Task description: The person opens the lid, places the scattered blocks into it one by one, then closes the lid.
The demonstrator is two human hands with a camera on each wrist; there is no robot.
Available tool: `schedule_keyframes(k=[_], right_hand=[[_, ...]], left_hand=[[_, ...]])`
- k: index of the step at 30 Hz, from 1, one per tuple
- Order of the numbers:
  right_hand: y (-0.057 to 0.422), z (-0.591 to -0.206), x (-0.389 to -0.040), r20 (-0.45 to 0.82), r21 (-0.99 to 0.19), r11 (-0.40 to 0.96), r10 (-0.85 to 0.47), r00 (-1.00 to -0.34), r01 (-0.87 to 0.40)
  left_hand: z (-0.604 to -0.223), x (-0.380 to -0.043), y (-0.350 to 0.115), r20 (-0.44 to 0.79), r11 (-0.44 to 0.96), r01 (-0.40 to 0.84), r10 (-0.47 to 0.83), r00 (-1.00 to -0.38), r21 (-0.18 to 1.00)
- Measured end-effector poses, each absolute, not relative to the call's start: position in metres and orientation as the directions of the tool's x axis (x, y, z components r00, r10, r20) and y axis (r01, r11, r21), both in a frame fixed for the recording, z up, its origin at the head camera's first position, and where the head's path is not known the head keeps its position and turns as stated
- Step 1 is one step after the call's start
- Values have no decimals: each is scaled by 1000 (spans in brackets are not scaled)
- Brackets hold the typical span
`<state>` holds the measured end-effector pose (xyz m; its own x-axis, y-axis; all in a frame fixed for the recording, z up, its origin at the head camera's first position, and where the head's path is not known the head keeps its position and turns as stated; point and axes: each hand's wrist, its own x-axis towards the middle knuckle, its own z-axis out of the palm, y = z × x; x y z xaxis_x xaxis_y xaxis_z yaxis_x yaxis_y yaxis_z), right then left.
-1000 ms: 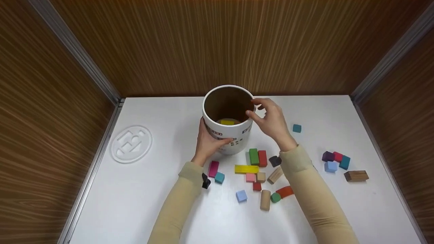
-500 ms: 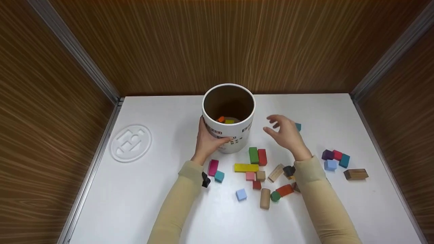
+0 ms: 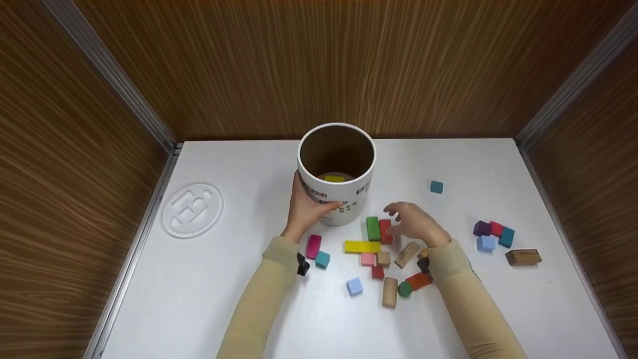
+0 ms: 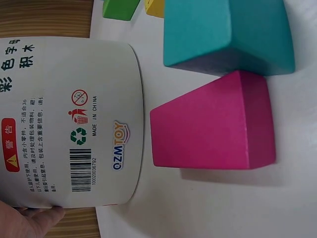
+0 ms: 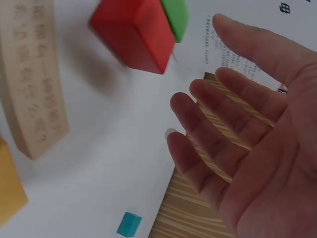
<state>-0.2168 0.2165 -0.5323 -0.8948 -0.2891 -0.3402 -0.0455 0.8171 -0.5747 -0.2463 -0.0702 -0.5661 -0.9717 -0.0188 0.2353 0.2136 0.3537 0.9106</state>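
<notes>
A white cylindrical tub (image 3: 344, 199) with printed lettering stands upright, and my left hand (image 3: 305, 212) grips its left side, thumb across the front. Inside it a yellow block (image 3: 334, 178) shows at the bottom. My right hand (image 3: 411, 222) hovers by the red block (image 3: 386, 231), fingers spread and holding nothing in the right wrist view. Beside the red block lies a green block (image 3: 373, 228), with a yellow bar (image 3: 362, 247) below them. A magenta block (image 4: 213, 129) touches a teal block (image 4: 228, 34) near the tub's base in the left wrist view.
Several blocks, including a wooden cylinder (image 3: 390, 292), lie in front. A second group with a purple block (image 3: 481, 228) and a brown block (image 3: 523, 257) is at the right. A teal cube (image 3: 436, 187) sits behind. A clear disc (image 3: 192, 210) lies left; wood-grain panels (image 3: 344, 65) enclose the table.
An orange-red piece left my right hand and dropped into the tub. That hand then moved from the rim, out to the right and down toward the red block. My left hand stays on the tub.
</notes>
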Motion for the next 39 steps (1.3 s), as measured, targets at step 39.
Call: schedule_keyframes(k=[39], right_hand=[[213,-562,-214,-452,-600,786,-183,-873,146]], left_hand=[[-567,-247,-70,220,341,200,-21,-975,918]])
